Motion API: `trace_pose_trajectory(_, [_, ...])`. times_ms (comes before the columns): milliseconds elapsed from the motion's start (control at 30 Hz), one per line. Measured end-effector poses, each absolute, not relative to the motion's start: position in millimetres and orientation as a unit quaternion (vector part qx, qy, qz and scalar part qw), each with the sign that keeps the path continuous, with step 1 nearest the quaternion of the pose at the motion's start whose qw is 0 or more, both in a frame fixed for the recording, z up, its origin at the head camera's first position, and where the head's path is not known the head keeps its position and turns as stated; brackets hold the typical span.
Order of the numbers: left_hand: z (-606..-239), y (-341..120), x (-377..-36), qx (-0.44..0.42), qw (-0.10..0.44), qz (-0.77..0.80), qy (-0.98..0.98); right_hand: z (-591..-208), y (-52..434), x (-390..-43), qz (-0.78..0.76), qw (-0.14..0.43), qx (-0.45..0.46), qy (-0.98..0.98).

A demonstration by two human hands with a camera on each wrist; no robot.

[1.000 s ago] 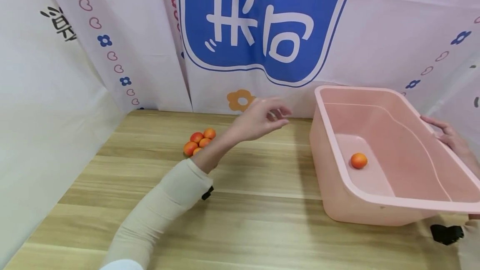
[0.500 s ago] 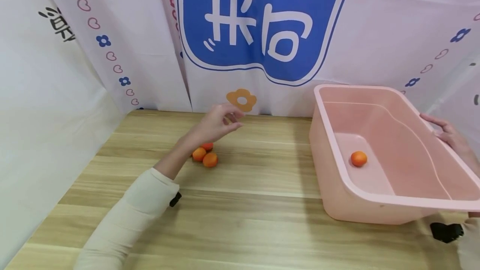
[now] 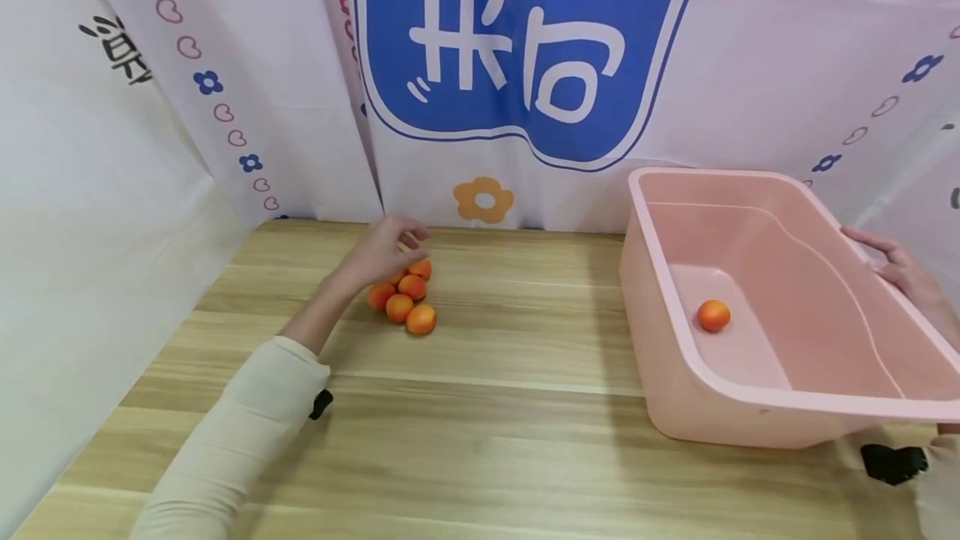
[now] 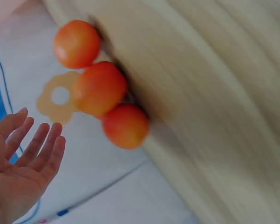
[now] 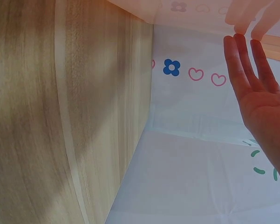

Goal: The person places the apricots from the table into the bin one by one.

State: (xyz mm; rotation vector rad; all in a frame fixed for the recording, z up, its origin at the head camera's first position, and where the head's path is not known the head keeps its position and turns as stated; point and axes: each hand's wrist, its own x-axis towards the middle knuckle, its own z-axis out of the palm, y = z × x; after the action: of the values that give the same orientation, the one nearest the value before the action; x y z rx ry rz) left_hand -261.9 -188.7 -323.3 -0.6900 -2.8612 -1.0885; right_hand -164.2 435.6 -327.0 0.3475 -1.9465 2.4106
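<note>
Several small orange fruits point(image 3: 406, 297) lie in a cluster on the wooden table point(image 3: 525, 407), left of centre. My left hand point(image 3: 388, 247) hovers just over the back of that cluster, fingers relaxed and holding nothing. In the left wrist view its palm point(image 4: 21, 165) is open, with three of the fruits point(image 4: 101, 87) close beside the fingertips. A pink plastic tub point(image 3: 675, 407) stands tilted on the right with one orange fruit point(image 3: 713, 315) on its floor. My right hand point(image 3: 897, 268) rests on the tub's far right rim, and its straight fingers point(image 5: 248, 77) lie against the rim point(image 5: 265, 21).
A white printed cloth backdrop point(image 3: 495, 65) with a blue sign closes off the back and both sides of the table. Bare tabletop lies between the fruit cluster and the tub, and along the front edge.
My left hand has swung back from near the tub, leftward and down, to the fruit cluster. The right hand and tub have stayed put.
</note>
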Motion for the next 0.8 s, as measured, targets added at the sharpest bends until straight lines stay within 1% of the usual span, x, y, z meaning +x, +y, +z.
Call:
trace_pose_trajectory(167, [-335,-203,-270,-0.205,-0.008,-0.335,-0.920,-327,434,-163,0.779,0.015,0.107,-0.618])
trace_pose_trajectory(467, [-349,-221,-273,-0.167,-0.056,-0.329,-0.928,-332,437,-167,0.802,-0.001,0.150,-0.578])
trace_pose_trajectory(600, [-350,-227,-274,-0.157,-0.067,-0.329,-0.929,-332,437,-166,0.794,0.006,0.143,-0.591])
trace_pose_trajectory(800, [-353,-233,-277,-0.169,-0.070,-0.319,-0.930,-331,433,-163,0.783,0.015,0.125,-0.609])
